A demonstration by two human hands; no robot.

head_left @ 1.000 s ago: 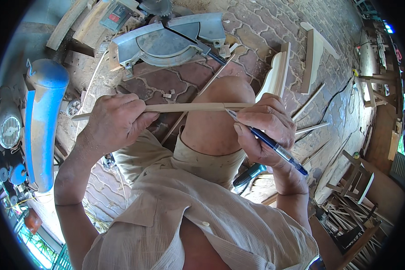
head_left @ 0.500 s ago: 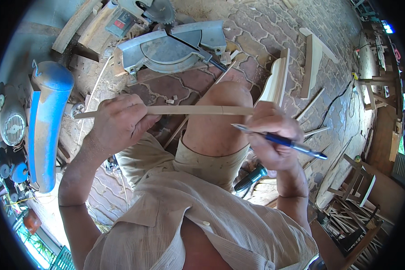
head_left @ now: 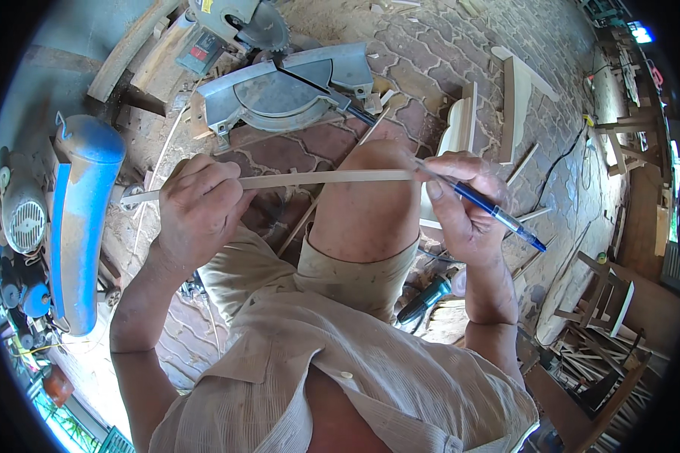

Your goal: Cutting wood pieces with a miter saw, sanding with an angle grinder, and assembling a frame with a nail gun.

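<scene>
A thin, narrow wooden strip (head_left: 321,178) stretches sideways above my bare knee. My left hand (head_left: 202,202) is closed around it near its left end, which sticks out past the knuckles. At the strip's other end is my right hand (head_left: 467,195), its fingers closed on a blue pen (head_left: 485,204). The pen slants, one tip at the strip's right end and its blue end pointing down to the right. Whether the right fingers also grip the strip I cannot tell.
Ahead on the paved floor stands a mitre saw (head_left: 279,90) with its blade exposed. A blue tank (head_left: 91,219) of an air compressor is at left. Shaped wooden pieces (head_left: 461,121) lie front right. A green-and-black power tool (head_left: 425,300) rests beside my thigh, and wood scraps (head_left: 589,355) are piled right.
The pen tip has moved up and right to the strip's right end, and my right hand has turned and opened out slightly. The strip's right end has dropped back a little from my right fingers.
</scene>
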